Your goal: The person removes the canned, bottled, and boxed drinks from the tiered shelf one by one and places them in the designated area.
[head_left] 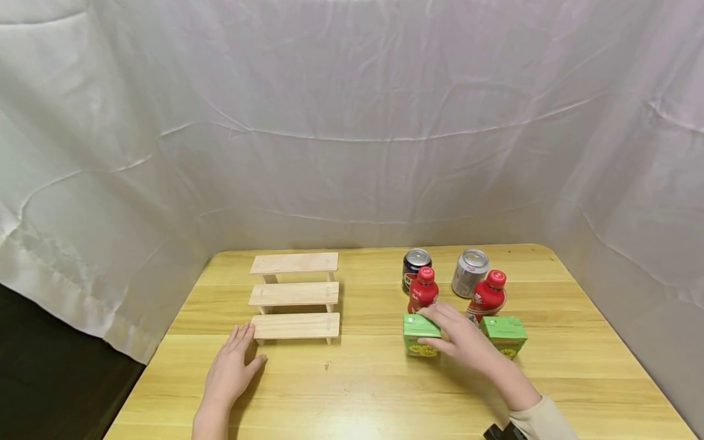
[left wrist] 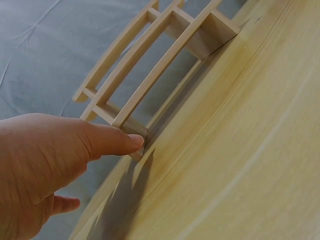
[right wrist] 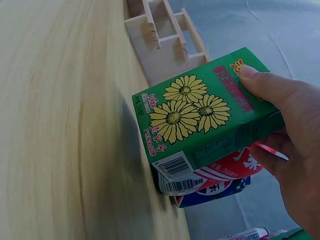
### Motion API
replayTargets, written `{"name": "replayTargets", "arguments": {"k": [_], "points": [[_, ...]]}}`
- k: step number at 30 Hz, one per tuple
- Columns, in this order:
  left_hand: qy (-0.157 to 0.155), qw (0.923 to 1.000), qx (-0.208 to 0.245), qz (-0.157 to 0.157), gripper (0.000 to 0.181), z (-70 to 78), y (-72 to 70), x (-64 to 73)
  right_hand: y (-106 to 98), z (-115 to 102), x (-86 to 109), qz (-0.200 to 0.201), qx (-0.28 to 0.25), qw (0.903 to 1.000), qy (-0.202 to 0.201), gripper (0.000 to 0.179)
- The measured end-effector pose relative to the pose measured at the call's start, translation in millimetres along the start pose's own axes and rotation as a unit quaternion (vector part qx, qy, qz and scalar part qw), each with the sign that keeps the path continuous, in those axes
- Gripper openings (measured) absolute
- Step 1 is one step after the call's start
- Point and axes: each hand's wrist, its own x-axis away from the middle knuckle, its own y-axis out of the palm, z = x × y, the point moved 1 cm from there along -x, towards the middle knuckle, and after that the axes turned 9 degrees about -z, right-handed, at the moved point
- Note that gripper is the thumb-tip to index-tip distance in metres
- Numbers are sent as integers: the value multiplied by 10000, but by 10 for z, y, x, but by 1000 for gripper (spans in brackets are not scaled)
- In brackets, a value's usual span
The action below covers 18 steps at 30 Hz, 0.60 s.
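Note:
My right hand (head_left: 464, 339) grips a green drink carton (right wrist: 192, 107) by its upper part, thumb on the face printed with yellow flowers and fingers round the far side. In the head view this carton stands in front of a red bottle (head_left: 423, 289) on the right half of the table. My left hand (head_left: 228, 370) lies at the left end of the lowest step of a small three-tier wooden stand (head_left: 295, 326). Its fingers are extended, the fingertips right at the step's edge, and the thumb (left wrist: 131, 142) points along the stand's near side in the left wrist view.
Behind the bottle stands a dark can (head_left: 416, 269). To the right are a silver can (head_left: 470, 273), a second red bottle (head_left: 487, 296) and another green carton (head_left: 505, 335), partly behind my right hand. Pale cloth (head_left: 374, 153) hangs round the wooden table (head_left: 357, 397).

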Motion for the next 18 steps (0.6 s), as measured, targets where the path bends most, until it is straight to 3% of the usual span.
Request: {"name": "replayTargets", "arguments": {"k": [18], "points": [[4, 10000, 38, 23, 76, -8, 18, -18, 31, 63, 32, -277, -228, 9987, 358, 49]]}}
